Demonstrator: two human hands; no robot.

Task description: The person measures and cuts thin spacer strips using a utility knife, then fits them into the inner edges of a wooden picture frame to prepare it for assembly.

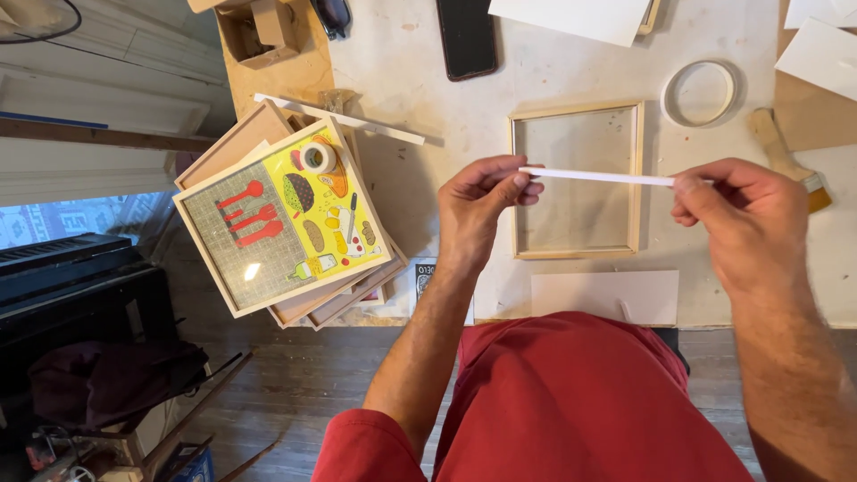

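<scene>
two hands hold one thin white strip (pixel 596 177) of tape or paper taut above the square pale wooden frame (pixel 577 181) lying flat on the white desk (pixel 411 62). the left hand (pixel 480 203) pinches its left end, the right hand (pixel 743 214) its right end, both closed on it. the strip's long axis runs left to right, across the frame's upper half, level with its top rail. left of the frame lies a stack of framed colourful prints (pixel 281 214)
</scene>
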